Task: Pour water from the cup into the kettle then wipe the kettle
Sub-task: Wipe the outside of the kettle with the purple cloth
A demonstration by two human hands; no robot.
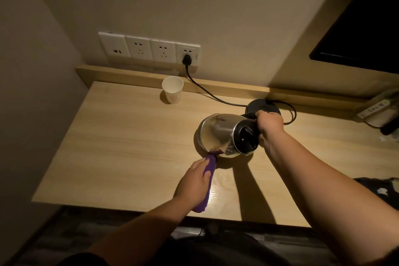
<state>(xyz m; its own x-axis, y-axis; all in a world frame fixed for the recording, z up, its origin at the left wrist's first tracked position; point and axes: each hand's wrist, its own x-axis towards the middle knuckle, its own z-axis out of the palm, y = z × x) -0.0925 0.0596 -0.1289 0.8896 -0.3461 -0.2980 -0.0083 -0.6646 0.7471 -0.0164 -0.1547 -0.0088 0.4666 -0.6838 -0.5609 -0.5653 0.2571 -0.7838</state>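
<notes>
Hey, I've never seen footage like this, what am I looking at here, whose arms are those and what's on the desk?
This is one picture from a camera worn on a person's head, looking down at their own bare arms. There is no machine. The right hand grips the handle of a steel kettle, tilted on its side above the wooden desk. The left hand holds a purple cloth whose tip meets the kettle's lower edge. A white paper cup stands upright near the wall. The black kettle base sits behind, its cord plugged into a wall socket.

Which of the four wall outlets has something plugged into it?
The rightmost outlet plate, nearest the kettle base. A black plug sits in it, its cord running down to the base; the other three plates show bare sockets.
</notes>
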